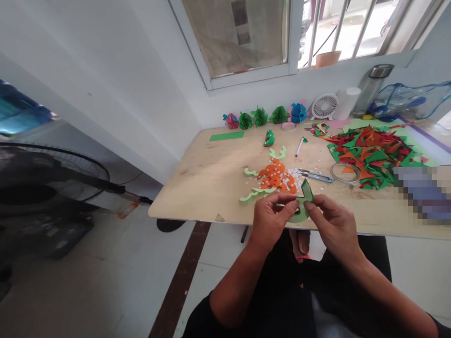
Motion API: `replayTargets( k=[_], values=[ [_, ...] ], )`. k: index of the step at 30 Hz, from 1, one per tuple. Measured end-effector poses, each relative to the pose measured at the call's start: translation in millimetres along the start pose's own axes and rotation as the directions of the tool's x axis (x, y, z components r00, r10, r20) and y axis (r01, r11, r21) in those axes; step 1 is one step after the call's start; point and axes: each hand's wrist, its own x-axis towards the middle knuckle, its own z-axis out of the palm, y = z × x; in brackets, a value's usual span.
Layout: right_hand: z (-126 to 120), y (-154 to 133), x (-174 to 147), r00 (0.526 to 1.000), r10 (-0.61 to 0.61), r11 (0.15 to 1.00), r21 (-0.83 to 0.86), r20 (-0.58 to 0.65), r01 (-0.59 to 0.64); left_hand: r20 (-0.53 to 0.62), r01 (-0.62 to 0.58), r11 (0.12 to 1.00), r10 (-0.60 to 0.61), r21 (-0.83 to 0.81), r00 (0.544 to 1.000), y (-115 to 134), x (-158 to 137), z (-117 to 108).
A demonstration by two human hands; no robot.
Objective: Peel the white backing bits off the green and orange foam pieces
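Beneath a barred window (341,24) stretches a pale wooden tabletop (200,183). At its near edge, the left hand (268,219) and right hand (334,224) pinch a notched, two-tone green paper cutout (307,191) from opposite sides, probably to steady it; orange wavy paper pieces (273,177) lie just beyond, seemingly within easy reach.

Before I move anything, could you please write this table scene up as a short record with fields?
Left hand: pinching green paper
Right hand: pinching the same green paper
Just beyond the hands: orange paper cutouts, blue snips
Further back: white pen
Right side of table: heap of paper scraps
Along the wall: row of paper ornaments, white fan
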Motion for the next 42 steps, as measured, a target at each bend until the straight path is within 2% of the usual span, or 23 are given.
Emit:
replayTargets(
  k=[5,10,12,13,16,18,21,25,28,35,42],
  values=[
    [0,-1,2,0.998,0.048,0.998,0.043,0.037,-0.049,-0.010,0.023,0.999,-0.023,-0.027,1.000,0,2,2],
    [3,6,13,0.993,0.085,0.994,0.065,0.084,-0.090,-0.154,-0.098,0.991,0.111,0.086,0.982,-19,12,3],
    [2,9,17,0.998,0.038,0.999,0.001,0.045,-0.038,-0.232,-0.139,0.981,0.167,0.134,0.958,-26,17,5],
    [1,9,18,1.000,-0.010,0.998,-0.063,-0.013,0.009,-0.273,-0.151,0.975,0.192,0.161,0.943,-28,19,6],
    [-2,7,20,0.964,-0.210,0.941,-0.302,-0.162,0.154,-0.349,-0.167,0.952,0.252,0.255,0.903,-30,23,11],
    [-1,4,22,0.961,-0.260,0.912,-0.353,-0.099,0.210,-0.351,-0.176,0.934,0.285,0.310,0.892,-30,24,14],
    [3,3,28,0.988,-0.156,0.945,-0.290,0.006,0.151,-0.324,-0.203,0.906,0.331,0.373,0.886,-30,25,19],
    [7,10,36,0.999,0.036,0.988,-0.149,0.023,-0.032,-0.318,-0.209,0.910,0.329,0.358,0.889,-34,25,23],
    [7,17,38,0.993,0.116,0.993,-0.034,0.036,-0.114,-0.322,-0.195,0.920,0.309,0.340,0.895,-36,24,25],
    [8,14,37,0.987,0.161,0.983,0.085,0.007,-0.161,-0.337,-0.182,0.937,0.281,0.298,0.899,-34,19,28],
    [8,9,27,0.989,0.145,0.980,0.141,-0.036,-0.139,-0.369,-0.149,0.983,0.178,0.106,0.912,-36,15,31]
  ],
)
